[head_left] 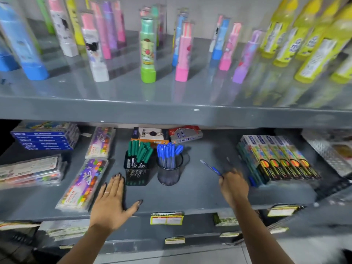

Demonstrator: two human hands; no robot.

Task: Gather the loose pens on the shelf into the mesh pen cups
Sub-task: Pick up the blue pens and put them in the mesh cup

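Two mesh cups stand mid-shelf. The square black cup [136, 174] holds several green-capped markers [140, 150]. Right of it, the round mesh cup [169, 175] holds several blue-capped pens [168, 150]. My right hand [233, 184] is right of the round cup and is shut on a blue pen [210, 166], whose tip points up and left toward the cups. My left hand [112, 199] lies flat on the shelf with fingers spread, its fingertips just left of the square cup.
The grey shelf [194, 191] carries colour-pencil boxes [278, 159] at the right and crayon packs [83, 183] at the left. Small boxes [150, 135] sit behind the cups. The upper shelf [171, 111] overhangs, lined with tall bottles.
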